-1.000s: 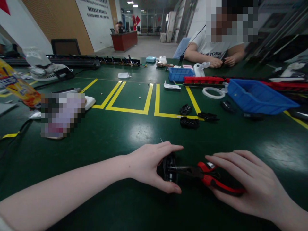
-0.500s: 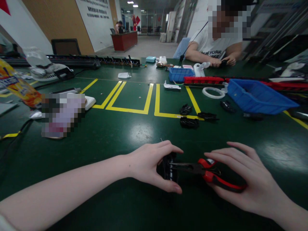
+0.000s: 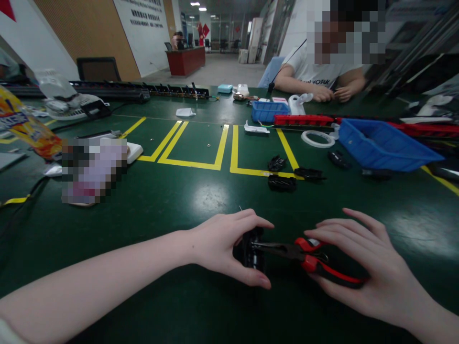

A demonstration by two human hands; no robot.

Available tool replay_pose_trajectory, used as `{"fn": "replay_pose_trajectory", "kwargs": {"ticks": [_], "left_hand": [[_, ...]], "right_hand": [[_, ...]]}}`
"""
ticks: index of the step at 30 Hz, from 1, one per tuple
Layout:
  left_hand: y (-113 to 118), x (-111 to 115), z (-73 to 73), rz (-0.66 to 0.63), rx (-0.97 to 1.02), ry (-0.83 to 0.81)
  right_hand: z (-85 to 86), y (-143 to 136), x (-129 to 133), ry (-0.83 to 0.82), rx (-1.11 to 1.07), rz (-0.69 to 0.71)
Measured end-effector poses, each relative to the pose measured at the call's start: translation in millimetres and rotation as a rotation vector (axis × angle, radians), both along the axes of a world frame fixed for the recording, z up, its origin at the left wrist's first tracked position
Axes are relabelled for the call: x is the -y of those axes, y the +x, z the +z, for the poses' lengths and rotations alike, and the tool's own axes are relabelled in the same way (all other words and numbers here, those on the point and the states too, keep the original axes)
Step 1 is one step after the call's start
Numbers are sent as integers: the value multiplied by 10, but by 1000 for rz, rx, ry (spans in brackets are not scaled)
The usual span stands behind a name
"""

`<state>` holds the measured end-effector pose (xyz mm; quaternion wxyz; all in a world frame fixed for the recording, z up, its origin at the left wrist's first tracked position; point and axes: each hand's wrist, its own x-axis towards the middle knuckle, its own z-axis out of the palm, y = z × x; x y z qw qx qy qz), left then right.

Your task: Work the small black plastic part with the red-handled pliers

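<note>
A black plastic part (image 3: 254, 255) is gripped between the thumb and fingers of my left hand (image 3: 229, 248), low over the table. My right hand (image 3: 369, 263) is closed around red-and-black needle-nose pliers (image 3: 311, 258). The pliers' thin jaws point left and their tips touch the black part; whether they pinch something there I cannot make out. Behind my hands lie several similar black parts (image 3: 282, 182) on and around a yellow tape line.
The green table (image 3: 172, 191) carries yellow tape outlines (image 3: 190, 166). On the right stand a blue bin (image 3: 387, 143) and a tape roll (image 3: 318, 138). A phone (image 3: 96, 172) and a drink bottle (image 3: 28, 124) are on the left. Across the table sits a person (image 3: 319, 76).
The pliers' tips and handles have shifted very slightly, and my right fingers have moved a little. My left hand keeps its hold. Across the table, the person's hands have moved.
</note>
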<state>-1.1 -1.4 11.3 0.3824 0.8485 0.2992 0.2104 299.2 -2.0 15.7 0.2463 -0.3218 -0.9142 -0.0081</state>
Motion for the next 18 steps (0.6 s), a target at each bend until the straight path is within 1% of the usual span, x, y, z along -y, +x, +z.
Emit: {"fn": "replay_pose_trajectory", "kwargs": {"ticks": [4,11,18], "left_hand": [[-1,-8,8,-4,8,1],[-29,-17,54,-56,19,-99],[-42,-37,16,-123,56,-112]], "right_hand": [[3,52,-34,29,8,-12],[59,144,-72,33,35,-18],[122,131,-36,-21,54,13]]}}
